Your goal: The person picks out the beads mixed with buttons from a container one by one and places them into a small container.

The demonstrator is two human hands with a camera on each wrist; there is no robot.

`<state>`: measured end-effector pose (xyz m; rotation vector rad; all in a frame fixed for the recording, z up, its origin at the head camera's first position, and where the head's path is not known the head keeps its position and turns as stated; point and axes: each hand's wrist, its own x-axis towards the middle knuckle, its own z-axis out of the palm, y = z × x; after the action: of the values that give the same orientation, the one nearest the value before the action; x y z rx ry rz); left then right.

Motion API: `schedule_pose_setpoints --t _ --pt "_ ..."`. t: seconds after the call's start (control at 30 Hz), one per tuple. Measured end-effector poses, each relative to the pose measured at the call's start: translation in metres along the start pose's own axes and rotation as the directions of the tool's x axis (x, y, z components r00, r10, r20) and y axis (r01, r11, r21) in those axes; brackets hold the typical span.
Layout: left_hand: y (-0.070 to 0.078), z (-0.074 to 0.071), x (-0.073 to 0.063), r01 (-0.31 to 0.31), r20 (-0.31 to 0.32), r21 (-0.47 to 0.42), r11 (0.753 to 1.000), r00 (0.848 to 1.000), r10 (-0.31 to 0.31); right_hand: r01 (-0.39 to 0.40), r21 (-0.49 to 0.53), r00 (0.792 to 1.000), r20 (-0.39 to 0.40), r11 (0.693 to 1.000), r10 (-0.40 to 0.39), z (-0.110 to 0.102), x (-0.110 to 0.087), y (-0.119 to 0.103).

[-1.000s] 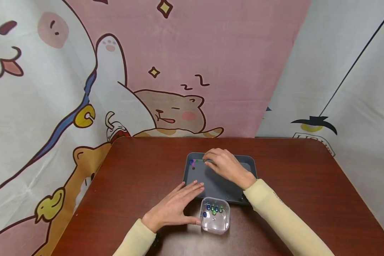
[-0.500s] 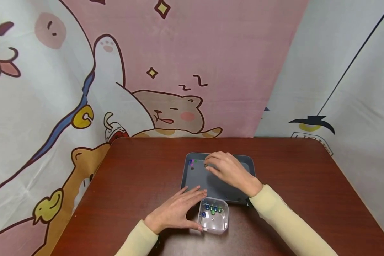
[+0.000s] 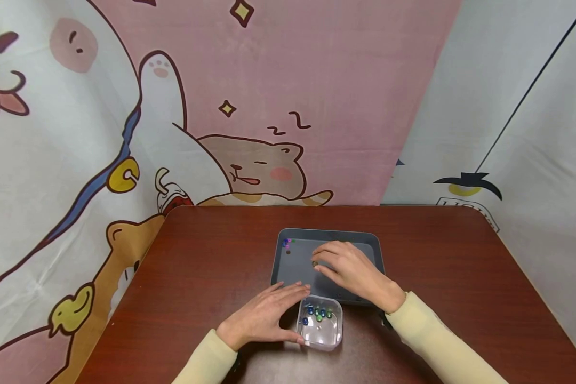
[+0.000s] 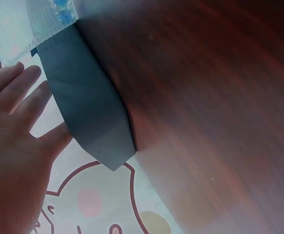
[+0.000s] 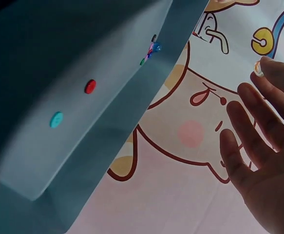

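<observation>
My right hand (image 3: 352, 271) is over the grey tray (image 3: 326, 232). Its thumb and index finger pinch a small clear marble with an orange swirl (image 5: 258, 68), plainest in the right wrist view. Fingers spread, my left hand (image 3: 264, 317) lies beside the clear plastic box (image 3: 320, 345), its thumb tip against or very close to the near left side. Several blue and green marbles (image 3: 319, 318) lie inside this box. In the tray's far left corner sits a small cluster of bits, among them a blue marble (image 5: 156, 47).
The right wrist view shows a red button (image 5: 90, 87) and a teal button (image 5: 56, 119) on the tray floor. Both tray and box stand on a brown wooden table (image 3: 211, 256). Behind it hangs a cartoon-printed cloth (image 3: 345, 106).
My right hand has come nearer across the tray, toward the box, with the marble between thumb and finger. My left hand has shifted slightly and stays by the box.
</observation>
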<state>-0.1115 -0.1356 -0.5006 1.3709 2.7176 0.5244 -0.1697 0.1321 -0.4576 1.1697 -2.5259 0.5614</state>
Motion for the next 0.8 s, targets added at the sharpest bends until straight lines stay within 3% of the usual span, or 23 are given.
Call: schedule_pose_setpoints --t 0.27,0.6,0.8 --pt "0.001 0.000 0.000 0.009 0.002 -0.002 1.000 1.000 -0.009 0.073 -0.007 0.996 -0.046 0.997 -0.073 0.000 -0.012 -0.002" --pt "0.001 0.001 0.000 0.011 -0.004 0.002 1.000 1.000 -0.011 0.086 0.023 0.995 -0.056 0.996 -0.085 0.000 -0.036 -0.007" --pt "0.001 0.001 -0.001 0.011 -0.011 0.008 1.000 1.000 -0.010 0.169 0.066 0.980 -0.118 0.983 -0.160 0.006 -0.051 -0.011"
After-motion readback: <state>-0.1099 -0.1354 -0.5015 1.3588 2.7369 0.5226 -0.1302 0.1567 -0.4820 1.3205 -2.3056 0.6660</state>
